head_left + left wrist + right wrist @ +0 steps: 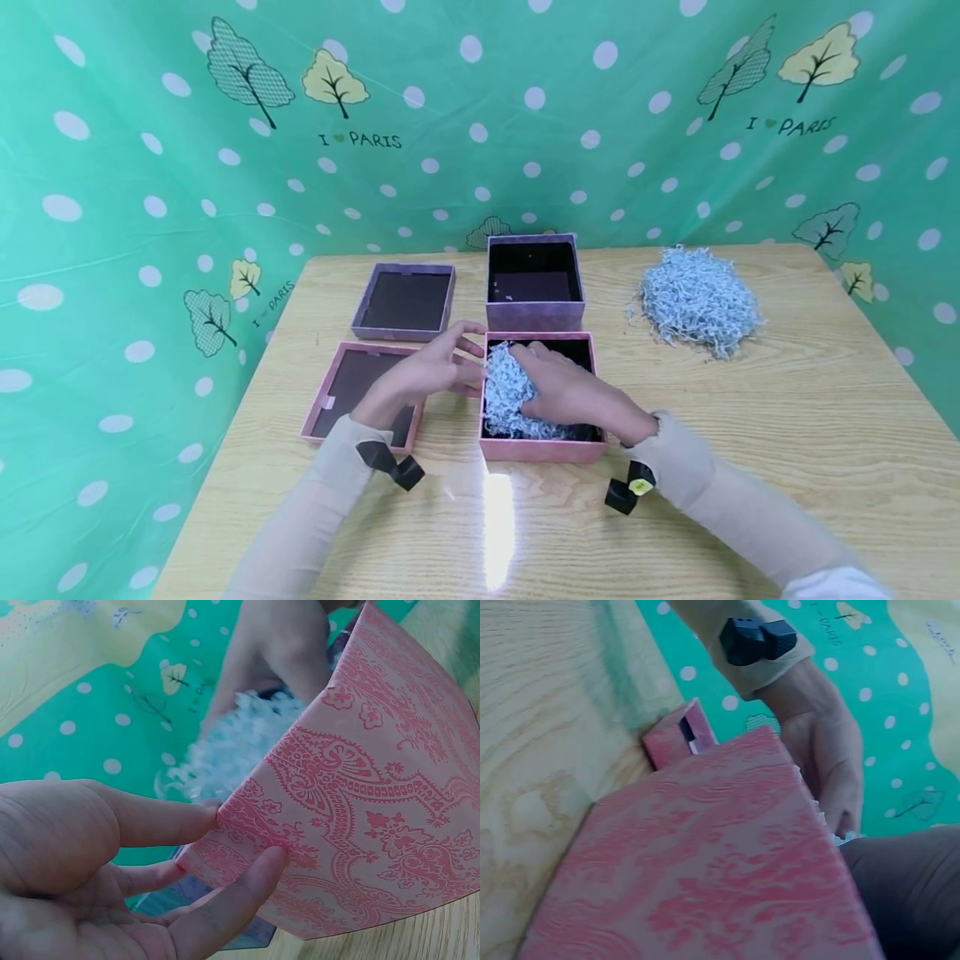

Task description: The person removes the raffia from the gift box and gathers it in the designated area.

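A pink patterned box (542,452) stands on the table with light blue shredded paper (506,392) mostly in its left part. My left hand (438,365) touches the outside of the box's left wall. In the left wrist view, the fingertips (270,864) of that hand rest against the pink floral side and its edge, spread apart. My right hand (562,385) reaches down into the box, thumb and fingers on the shredded paper. How far its fingers curl is hidden by the paper, and by the box wall in the right wrist view.
Behind the pink box stands an open purple box (536,316). At left lie a purple lid (405,335) and a pink lid (318,400), both inside up. A heap of blue shredded paper (701,300) sits on the table (780,400) at the back right. Green polka-dot cloth (525,125) hangs behind.
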Tool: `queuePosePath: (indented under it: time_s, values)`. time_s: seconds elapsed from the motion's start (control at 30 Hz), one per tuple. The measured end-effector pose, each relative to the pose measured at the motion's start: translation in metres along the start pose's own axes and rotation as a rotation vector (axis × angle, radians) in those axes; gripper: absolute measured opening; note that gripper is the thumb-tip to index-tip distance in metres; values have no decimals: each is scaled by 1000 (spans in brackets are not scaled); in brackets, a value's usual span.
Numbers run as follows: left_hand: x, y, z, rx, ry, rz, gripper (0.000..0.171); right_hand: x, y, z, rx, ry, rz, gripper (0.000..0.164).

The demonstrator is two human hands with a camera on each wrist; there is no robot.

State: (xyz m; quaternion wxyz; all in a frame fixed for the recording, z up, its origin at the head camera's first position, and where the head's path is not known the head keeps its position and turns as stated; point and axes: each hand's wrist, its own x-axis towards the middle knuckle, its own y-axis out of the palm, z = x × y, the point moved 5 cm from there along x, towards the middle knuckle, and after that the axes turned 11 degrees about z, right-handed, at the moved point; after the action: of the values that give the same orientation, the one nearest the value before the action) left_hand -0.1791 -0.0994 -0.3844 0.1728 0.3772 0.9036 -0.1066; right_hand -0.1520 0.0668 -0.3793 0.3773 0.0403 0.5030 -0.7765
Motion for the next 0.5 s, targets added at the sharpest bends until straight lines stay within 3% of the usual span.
queuePosePath:
  time_s: [0.5]
  values:
    - [1,-1,3,-40,19,22,62,-35,-49,12,25,-108,-219,87]
